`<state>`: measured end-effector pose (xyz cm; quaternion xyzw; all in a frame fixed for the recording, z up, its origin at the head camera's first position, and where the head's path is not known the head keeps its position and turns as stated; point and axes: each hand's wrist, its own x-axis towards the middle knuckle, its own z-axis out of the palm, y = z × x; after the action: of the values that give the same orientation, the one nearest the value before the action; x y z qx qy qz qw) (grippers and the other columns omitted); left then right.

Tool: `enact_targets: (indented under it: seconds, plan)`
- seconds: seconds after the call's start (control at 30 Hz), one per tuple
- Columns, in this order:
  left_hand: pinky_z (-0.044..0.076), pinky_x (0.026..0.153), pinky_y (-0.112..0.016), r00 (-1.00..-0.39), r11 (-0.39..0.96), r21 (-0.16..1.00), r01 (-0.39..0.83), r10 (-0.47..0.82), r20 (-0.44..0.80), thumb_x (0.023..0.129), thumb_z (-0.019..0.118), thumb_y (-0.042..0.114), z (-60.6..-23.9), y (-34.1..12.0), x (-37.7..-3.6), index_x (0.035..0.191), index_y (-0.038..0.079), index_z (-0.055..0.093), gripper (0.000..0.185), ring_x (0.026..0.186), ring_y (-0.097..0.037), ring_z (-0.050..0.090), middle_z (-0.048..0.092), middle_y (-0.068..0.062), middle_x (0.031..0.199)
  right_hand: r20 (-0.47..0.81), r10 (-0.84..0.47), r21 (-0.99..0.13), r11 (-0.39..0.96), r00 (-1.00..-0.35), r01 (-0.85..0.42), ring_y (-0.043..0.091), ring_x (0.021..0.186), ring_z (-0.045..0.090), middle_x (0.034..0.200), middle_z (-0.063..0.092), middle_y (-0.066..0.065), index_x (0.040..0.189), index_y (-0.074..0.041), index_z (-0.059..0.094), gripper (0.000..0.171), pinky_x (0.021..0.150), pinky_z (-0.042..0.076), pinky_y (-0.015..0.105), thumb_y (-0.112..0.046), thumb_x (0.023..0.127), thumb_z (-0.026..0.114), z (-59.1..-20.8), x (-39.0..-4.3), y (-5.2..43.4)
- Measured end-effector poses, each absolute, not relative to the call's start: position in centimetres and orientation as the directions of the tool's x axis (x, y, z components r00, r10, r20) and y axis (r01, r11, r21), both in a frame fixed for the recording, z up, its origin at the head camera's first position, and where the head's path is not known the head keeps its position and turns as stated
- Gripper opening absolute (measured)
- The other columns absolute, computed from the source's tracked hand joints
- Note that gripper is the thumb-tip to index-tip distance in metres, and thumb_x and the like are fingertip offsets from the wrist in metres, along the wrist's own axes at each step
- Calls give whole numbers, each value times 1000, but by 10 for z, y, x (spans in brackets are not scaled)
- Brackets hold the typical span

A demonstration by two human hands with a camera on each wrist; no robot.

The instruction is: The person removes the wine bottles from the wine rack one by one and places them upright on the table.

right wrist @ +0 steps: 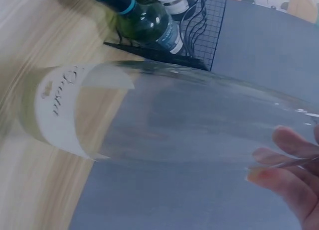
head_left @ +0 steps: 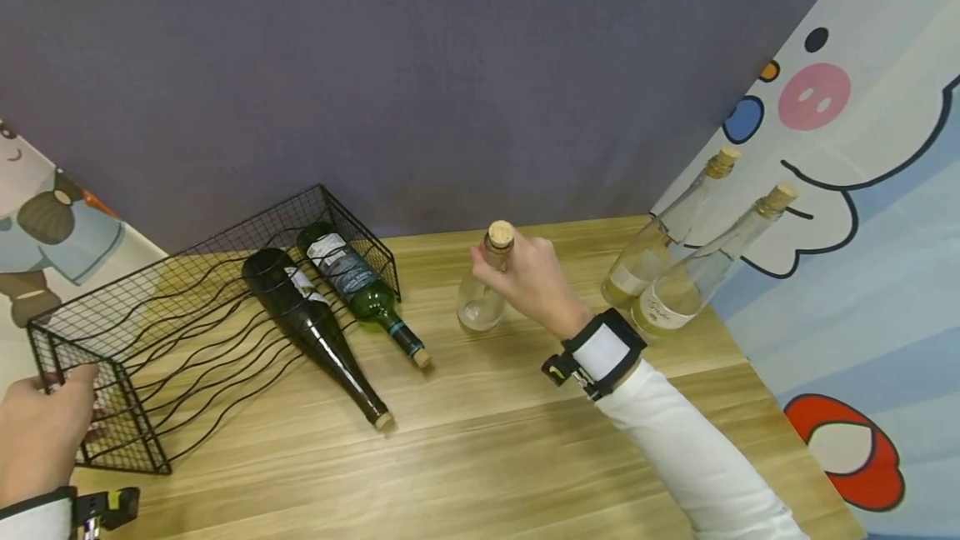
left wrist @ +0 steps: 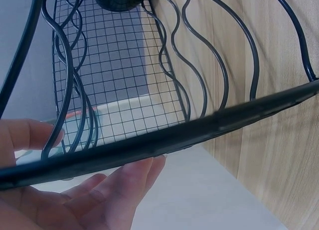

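Note:
My right hand (head_left: 531, 273) grips a clear glass wine bottle (head_left: 482, 300) by its neck, just below the cork. In the right wrist view this bottle (right wrist: 164, 115) carries a white label low on its body. At far left, my left hand (head_left: 47, 432) holds the end frame of a black wire wine rack (head_left: 127, 407), thumb and fingers around the wire; its fingers (left wrist: 139, 172) show behind the bar in the left wrist view. Two corked bottles lie in the rack's right part: a dark bottle (head_left: 318, 336) and a green bottle (head_left: 367, 294), necks pointing toward me.
Two more corked clear bottles, one (head_left: 637, 261) behind the other (head_left: 671, 298), stand at the right end of the wooden table (head_left: 480, 457). A grey panel (head_left: 450, 90) rises behind the table's back edge. Cartoon-printed curtains (head_left: 870, 215) hang at the sides.

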<state>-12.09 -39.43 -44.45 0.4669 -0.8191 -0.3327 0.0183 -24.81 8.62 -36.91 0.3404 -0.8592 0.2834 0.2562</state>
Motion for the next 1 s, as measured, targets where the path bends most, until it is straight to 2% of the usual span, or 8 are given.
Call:
enact_targets:
  seconds: [0.27,0.4,0.53,0.7,0.77,0.87,0.93,1.0]
  plan:
    - [43,37,-30,-562,341,565,-751,-779,-277,102,25,36,-445,-394,-121,151,-12,10,70,53,-24,49,42,-41,116,589,-432,-383,595,-683,-707,16,54,63,74,72,10,88,-2,60,12,46,50,24,-12,88,67,-363,-246,79]
    - [43,37,-30,-567,352,560,-750,-778,-271,102,26,36,-447,-395,-122,152,-11,11,70,53,-26,51,43,-40,114,565,-413,-413,609,-715,-677,15,50,57,66,66,7,83,-3,59,15,45,46,25,-15,90,65,-361,-249,78]
    - [43,37,-30,-568,348,567,-747,-778,-270,102,25,36,-448,-396,-123,152,-11,11,70,64,-34,54,42,-41,117,550,-382,-429,633,-743,-644,13,48,49,61,61,5,75,-6,59,20,44,40,26,-18,91,63,-360,-254,79]
    - [43,36,-29,-566,339,575,-745,-777,-274,102,25,35,-446,-395,-122,152,-11,11,70,66,-34,53,41,-41,118,531,-332,-485,635,-780,-601,14,50,50,62,63,5,74,-8,60,21,47,40,28,-21,91,61,-362,-256,78]
    - [43,36,-28,-566,336,579,-743,-776,-276,102,26,35,-447,-396,-122,152,-11,10,70,59,-27,50,42,-40,115,480,-295,-630,539,-826,-559,20,55,59,67,66,10,78,-5,61,18,53,48,27,-17,91,60,-366,-255,73]
    - [43,36,-27,-564,328,586,-741,-777,-280,101,25,35,-448,-398,-121,152,-11,10,70,54,-20,47,43,-39,113,390,-213,-856,275,-896,-438,18,63,64,72,66,12,83,0,58,10,63,56,27,-6,91,57,-376,-253,62]
    - [43,36,-27,-561,318,595,-738,-779,-280,101,25,35,-449,-398,-120,152,-11,10,70,54,-19,46,43,-39,111,352,-164,-921,114,-921,-373,17,65,66,72,64,10,83,2,57,7,66,58,27,-1,90,55,-383,-253,55]
    - [42,35,-26,-555,307,605,-735,-785,-275,102,25,34,-447,-397,-119,152,-11,10,69,56,-20,45,43,-37,108,351,-132,-931,54,-927,-360,10,62,61,70,60,3,81,1,56,7,64,56,25,0,88,54,-387,-253,51]
